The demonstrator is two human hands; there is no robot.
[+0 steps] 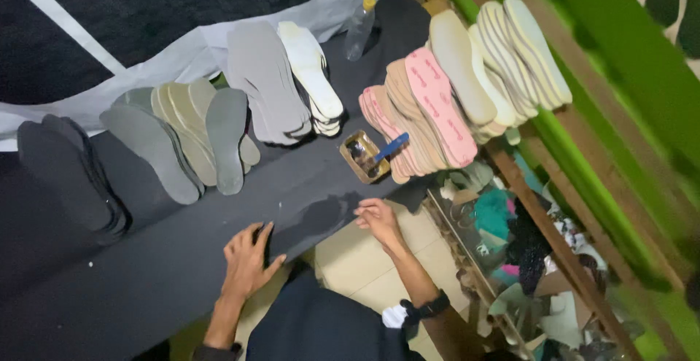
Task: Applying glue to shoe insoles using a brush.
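We are in a small shoemaking workshop. Stacks of cut insoles in grey (266, 84), cream (313, 76), pink (437, 106) and black (69, 175) fan across our dark work surface (146, 273), beside a glue tin with a brush (364, 155), while material scraps (510, 251) pile below a wooden rack (554, 230).

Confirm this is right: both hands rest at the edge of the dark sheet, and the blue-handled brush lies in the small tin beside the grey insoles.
Not quite. In the head view, the blue-handled brush lies in the small tin beside the pink insoles, not the grey ones. Both hands, left and right, do rest at the dark sheet edge.
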